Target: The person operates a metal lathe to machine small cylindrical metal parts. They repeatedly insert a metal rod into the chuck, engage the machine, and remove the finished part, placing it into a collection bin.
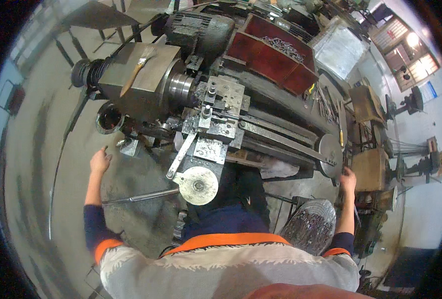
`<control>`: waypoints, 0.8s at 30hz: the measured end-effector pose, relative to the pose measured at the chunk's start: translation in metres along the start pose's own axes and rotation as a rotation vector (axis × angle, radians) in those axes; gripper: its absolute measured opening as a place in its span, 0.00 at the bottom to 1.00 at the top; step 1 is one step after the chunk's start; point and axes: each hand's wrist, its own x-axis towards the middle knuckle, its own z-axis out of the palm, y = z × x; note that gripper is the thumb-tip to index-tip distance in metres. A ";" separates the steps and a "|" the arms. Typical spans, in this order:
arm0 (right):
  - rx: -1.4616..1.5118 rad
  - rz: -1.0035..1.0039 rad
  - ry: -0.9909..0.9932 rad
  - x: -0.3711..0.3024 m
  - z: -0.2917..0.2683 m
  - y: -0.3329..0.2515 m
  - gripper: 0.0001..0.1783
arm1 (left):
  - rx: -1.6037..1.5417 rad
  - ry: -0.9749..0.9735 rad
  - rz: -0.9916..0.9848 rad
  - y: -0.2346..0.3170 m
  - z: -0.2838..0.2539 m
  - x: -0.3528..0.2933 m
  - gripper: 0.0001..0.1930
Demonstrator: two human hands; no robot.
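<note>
My left hand is out to the left of the lathe-like machine, fingers closed with a small dark tip poking up from them; I cannot make out what it is. On the right, my right hand has its fingers curled beside the rim of a round metal disc; what they grip is hidden. A long flat metal link joins that disc to the tool slide. In front of me, a flat lever meets a pale round plate. The bright spindle collar sits left of the slide.
A wooden-handled brush lies on the machine's housing. Behind stands a dark red tray with small metal parts. By my right forearm is a metal scoop-shaped pan of small pieces. Hand tools lie at the right.
</note>
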 end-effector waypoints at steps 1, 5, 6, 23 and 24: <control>-0.126 -0.003 0.065 0.004 0.016 0.056 0.30 | -0.064 0.021 0.019 -0.003 -0.009 -0.012 0.25; -0.334 0.331 -0.105 -0.015 0.033 0.127 0.30 | -0.425 0.135 -0.080 -0.041 -0.022 -0.094 0.19; -0.365 0.329 -0.086 -0.021 0.035 0.140 0.27 | -0.624 0.115 -0.187 -0.035 -0.024 -0.109 0.18; -0.308 0.479 0.025 -0.121 0.064 0.112 0.17 | -0.936 0.642 -0.461 0.008 -0.002 -0.098 0.12; -0.273 0.468 0.005 -0.122 0.061 0.106 0.17 | -0.932 0.630 -0.458 0.009 -0.004 -0.096 0.14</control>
